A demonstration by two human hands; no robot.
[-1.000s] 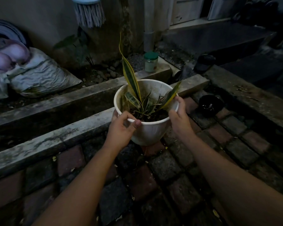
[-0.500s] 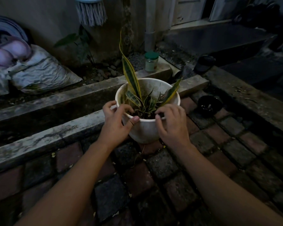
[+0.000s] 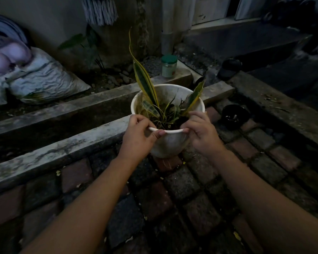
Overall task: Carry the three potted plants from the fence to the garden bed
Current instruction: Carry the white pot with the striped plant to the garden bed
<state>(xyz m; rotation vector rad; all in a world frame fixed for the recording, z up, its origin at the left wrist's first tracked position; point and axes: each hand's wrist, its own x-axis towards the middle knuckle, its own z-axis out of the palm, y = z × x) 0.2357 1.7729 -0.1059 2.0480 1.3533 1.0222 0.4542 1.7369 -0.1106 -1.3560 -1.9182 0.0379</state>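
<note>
paving near edge: clear | concrete curb [image 3: 66,149]: touching white pot [image 3: 170,143] on far left | black pot [image 3: 234,116]: right, apart | jar [image 3: 169,66]: far ledge corner

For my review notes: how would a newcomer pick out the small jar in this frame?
Start at the two long concrete curbs crossing the scene by the brick paving. Follow the farther curb to its right end, behind the white pot that both hands grip. There stands the jar, upright and pale, the only thing with a green lid.
</note>
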